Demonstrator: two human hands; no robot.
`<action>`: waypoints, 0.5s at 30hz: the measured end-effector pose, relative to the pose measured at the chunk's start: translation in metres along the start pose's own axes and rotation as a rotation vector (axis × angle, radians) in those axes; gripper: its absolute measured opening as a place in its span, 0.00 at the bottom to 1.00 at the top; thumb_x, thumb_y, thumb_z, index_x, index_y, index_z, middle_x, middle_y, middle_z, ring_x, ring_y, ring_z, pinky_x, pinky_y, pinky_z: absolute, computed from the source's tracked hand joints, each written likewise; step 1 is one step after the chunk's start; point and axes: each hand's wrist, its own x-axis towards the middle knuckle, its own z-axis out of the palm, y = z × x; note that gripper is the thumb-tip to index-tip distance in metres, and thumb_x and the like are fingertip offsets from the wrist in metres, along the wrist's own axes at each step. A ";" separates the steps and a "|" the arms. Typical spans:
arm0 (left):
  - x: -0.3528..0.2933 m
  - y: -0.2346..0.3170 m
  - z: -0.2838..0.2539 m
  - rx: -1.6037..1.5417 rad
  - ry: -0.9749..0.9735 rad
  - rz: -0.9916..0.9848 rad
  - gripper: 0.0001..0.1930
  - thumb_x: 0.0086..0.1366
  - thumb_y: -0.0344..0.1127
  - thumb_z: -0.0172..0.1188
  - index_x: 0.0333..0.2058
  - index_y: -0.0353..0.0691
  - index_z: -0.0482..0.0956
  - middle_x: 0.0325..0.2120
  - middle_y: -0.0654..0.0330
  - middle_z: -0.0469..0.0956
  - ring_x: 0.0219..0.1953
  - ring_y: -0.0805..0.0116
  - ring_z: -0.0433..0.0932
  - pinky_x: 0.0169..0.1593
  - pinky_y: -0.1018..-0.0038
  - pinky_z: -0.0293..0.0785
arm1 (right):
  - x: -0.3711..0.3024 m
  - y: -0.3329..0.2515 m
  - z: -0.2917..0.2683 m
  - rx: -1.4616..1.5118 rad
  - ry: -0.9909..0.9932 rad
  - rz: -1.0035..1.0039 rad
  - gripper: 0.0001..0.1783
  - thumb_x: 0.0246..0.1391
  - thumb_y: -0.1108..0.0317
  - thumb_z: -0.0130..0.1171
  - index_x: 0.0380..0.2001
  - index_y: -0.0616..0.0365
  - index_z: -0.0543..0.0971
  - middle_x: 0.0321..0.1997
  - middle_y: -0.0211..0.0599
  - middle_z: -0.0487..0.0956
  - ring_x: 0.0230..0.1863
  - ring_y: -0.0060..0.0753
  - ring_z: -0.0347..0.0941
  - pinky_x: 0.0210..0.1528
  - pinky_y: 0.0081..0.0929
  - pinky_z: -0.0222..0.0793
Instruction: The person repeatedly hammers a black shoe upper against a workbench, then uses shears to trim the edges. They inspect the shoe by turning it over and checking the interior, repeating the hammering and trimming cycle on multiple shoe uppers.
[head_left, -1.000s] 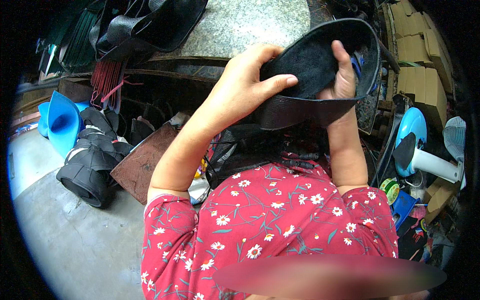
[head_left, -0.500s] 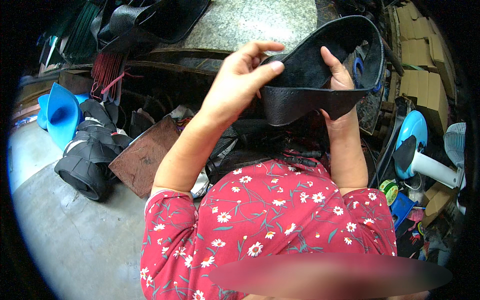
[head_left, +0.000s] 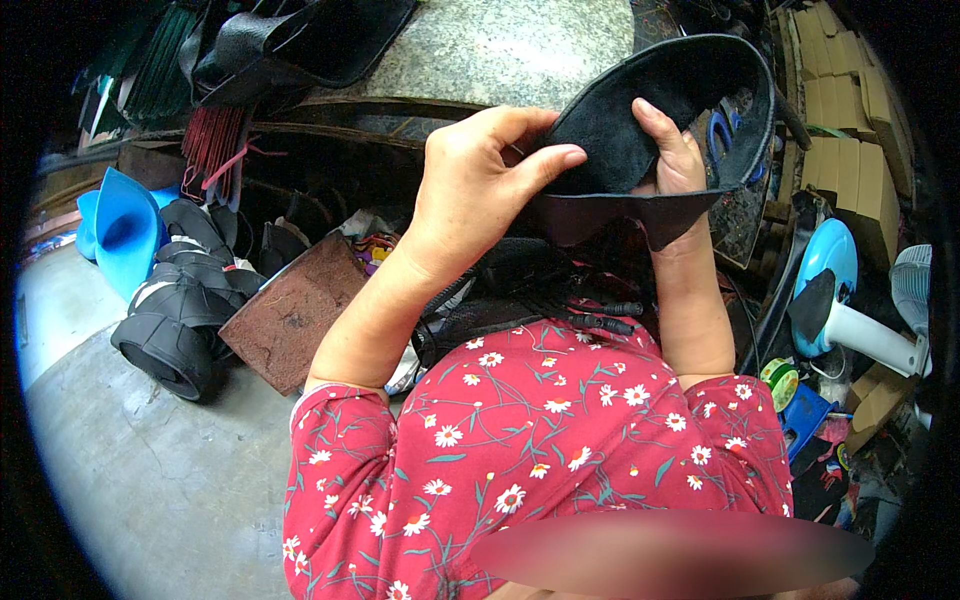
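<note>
Black piece [head_left: 600, 135] is held up ahead of the chest, curved into a loop, inner face showing, grey bench [head_left: 500, 55] behind. Its left side is pinched by the left hand [head_left: 490, 175], thumb over the inner face. Right hand [head_left: 675, 165] is seen within the loop, thumb raised; fingers partly hidden, so whether anything is gripped there cannot be told. Likely step: handling or checking the piece. Left pinch is best kept light so no crease is set; near band should be held clear of the right wrist, loop untwisted.
</note>
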 end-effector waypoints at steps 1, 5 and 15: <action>-0.001 0.000 -0.001 -0.056 -0.021 -0.072 0.16 0.57 0.34 0.72 0.40 0.31 0.83 0.31 0.57 0.84 0.29 0.76 0.79 0.34 0.78 0.76 | 0.000 0.001 0.002 -0.042 0.050 -0.037 0.12 0.58 0.70 0.60 0.43 0.63 0.79 0.40 0.42 0.84 0.39 0.38 0.83 0.44 0.35 0.82; 0.002 -0.001 -0.005 -0.567 -0.185 -0.354 0.11 0.58 0.33 0.70 0.36 0.31 0.83 0.27 0.63 0.82 0.29 0.79 0.78 0.34 0.80 0.74 | 0.001 0.008 0.010 -0.170 0.123 -0.232 0.13 0.53 0.76 0.64 0.43 0.62 0.78 0.38 0.38 0.83 0.36 0.35 0.82 0.42 0.32 0.82; 0.025 -0.005 -0.007 -0.350 -0.417 -0.399 0.09 0.64 0.38 0.61 0.29 0.38 0.79 0.22 0.74 0.75 0.25 0.86 0.69 0.32 0.84 0.65 | -0.003 0.009 0.018 -0.135 0.088 -0.209 0.16 0.50 0.76 0.65 0.44 0.62 0.78 0.39 0.38 0.83 0.36 0.33 0.82 0.41 0.31 0.82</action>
